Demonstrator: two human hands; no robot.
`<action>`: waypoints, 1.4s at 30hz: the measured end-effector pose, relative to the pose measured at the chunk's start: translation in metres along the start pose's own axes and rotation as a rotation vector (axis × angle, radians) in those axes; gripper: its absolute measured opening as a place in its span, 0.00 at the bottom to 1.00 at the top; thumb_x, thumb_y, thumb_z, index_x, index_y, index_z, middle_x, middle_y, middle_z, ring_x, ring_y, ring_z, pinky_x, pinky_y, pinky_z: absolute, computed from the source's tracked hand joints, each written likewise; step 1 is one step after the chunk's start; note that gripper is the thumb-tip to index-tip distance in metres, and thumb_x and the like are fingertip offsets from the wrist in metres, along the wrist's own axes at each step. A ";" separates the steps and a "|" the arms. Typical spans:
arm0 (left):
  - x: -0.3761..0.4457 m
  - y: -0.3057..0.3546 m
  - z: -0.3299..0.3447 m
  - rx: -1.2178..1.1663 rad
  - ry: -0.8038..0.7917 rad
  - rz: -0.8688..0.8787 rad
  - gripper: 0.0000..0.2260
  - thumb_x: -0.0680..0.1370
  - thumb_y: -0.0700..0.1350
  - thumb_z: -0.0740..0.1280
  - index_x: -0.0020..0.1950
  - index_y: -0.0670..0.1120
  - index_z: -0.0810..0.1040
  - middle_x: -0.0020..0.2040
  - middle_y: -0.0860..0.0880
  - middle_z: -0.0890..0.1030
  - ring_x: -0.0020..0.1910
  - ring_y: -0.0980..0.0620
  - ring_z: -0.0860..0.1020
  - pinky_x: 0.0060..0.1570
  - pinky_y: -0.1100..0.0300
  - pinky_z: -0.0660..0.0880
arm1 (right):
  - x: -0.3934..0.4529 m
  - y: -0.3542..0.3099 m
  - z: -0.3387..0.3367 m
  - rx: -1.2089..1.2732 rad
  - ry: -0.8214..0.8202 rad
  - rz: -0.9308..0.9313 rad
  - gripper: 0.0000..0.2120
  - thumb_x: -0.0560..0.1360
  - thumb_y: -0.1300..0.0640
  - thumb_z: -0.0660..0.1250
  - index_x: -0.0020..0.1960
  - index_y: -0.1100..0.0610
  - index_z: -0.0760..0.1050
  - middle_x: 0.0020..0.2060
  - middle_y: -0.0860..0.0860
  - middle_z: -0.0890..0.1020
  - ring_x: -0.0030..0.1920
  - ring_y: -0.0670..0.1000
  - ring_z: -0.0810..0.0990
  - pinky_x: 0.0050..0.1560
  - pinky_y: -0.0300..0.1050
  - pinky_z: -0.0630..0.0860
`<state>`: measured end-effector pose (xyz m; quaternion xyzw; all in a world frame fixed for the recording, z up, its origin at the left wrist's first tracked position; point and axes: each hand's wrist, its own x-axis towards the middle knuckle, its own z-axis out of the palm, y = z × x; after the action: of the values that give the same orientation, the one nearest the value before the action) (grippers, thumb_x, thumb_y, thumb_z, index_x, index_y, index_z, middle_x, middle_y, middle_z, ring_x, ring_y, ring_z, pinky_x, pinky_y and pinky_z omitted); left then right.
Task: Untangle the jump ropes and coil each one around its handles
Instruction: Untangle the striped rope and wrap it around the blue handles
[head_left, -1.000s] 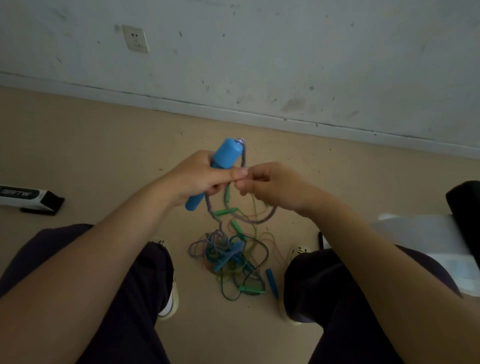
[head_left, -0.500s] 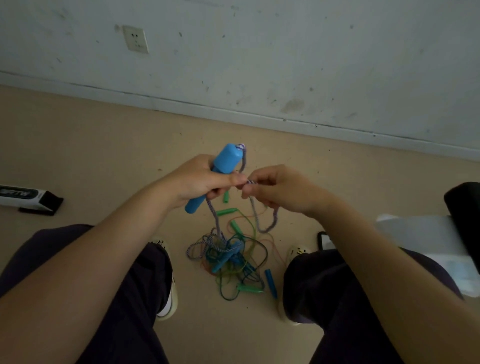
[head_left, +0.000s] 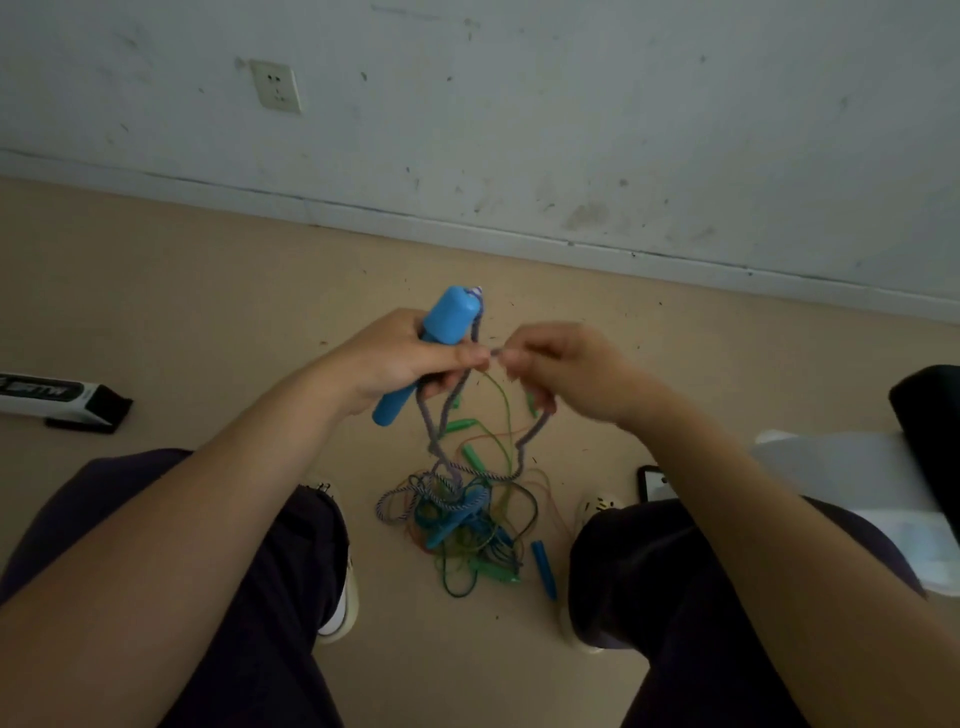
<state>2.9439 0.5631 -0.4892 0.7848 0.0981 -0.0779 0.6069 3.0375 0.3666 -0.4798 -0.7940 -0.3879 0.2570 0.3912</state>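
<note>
- The white-and-black box (head_left: 57, 399) lying on the floor at the left edge carries a dark band with pale lettering, too blurred to read.
- No other text, label, brand, number or sign is legible anywhere in view.

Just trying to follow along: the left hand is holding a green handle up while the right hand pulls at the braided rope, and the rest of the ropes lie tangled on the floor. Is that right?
Not quite. The head view shows the handle in the left hand is blue, not green. The rest holds: the right hand pinches the braided rope, and the tangle lies on the floor.
</note>
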 end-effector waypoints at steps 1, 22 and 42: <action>0.001 0.001 -0.006 -0.022 0.033 -0.002 0.12 0.76 0.50 0.71 0.48 0.40 0.83 0.30 0.51 0.76 0.30 0.53 0.72 0.37 0.60 0.72 | 0.001 0.002 -0.007 0.025 0.111 -0.023 0.11 0.81 0.56 0.62 0.40 0.54 0.75 0.28 0.51 0.75 0.27 0.47 0.75 0.34 0.45 0.77; -0.002 -0.001 -0.040 -0.031 0.211 -0.002 0.20 0.66 0.57 0.74 0.49 0.44 0.84 0.28 0.53 0.72 0.28 0.56 0.67 0.33 0.63 0.67 | -0.006 0.016 -0.049 0.184 0.361 0.031 0.11 0.78 0.51 0.68 0.42 0.57 0.79 0.27 0.51 0.78 0.28 0.50 0.74 0.32 0.44 0.74; 0.000 0.001 -0.006 -0.071 0.095 -0.006 0.13 0.72 0.53 0.73 0.46 0.43 0.82 0.25 0.54 0.70 0.26 0.56 0.66 0.33 0.61 0.67 | -0.005 0.003 -0.019 0.041 0.070 0.066 0.09 0.76 0.51 0.70 0.50 0.56 0.78 0.32 0.50 0.80 0.29 0.46 0.76 0.34 0.40 0.76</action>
<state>2.9437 0.5687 -0.4866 0.7653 0.1318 -0.0388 0.6288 3.0493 0.3537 -0.4710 -0.8066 -0.3424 0.2497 0.4120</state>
